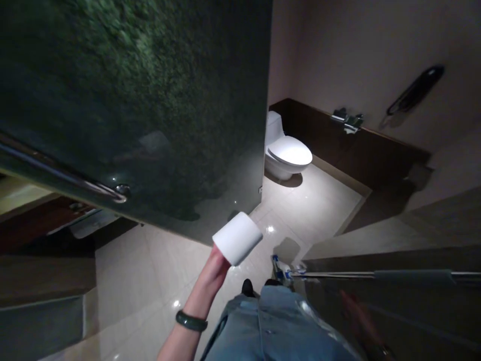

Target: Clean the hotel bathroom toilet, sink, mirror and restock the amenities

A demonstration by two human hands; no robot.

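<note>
My left hand [219, 260] holds a white toilet paper roll [238, 238] out in front of my legs. The fingers are hidden by the roll, so their exact grip does not show. A dark green bangle [191, 321] circles that wrist. Low on the right, in shadow, is my right hand [356, 311], dim and blurred; how its fingers lie cannot be made out. Near it a mop or similar tool with a long metal pole [338, 275] and a blue-and-white head [283, 269] appears.
A dark green patterned glass panel [180, 110] with a metal bar handle [93, 188] fills the upper left. Beyond its edge stands a white toilet [289, 150], lid down. A metal paper holder [347, 120] and a black fixture [417, 90] are on the right wall.
</note>
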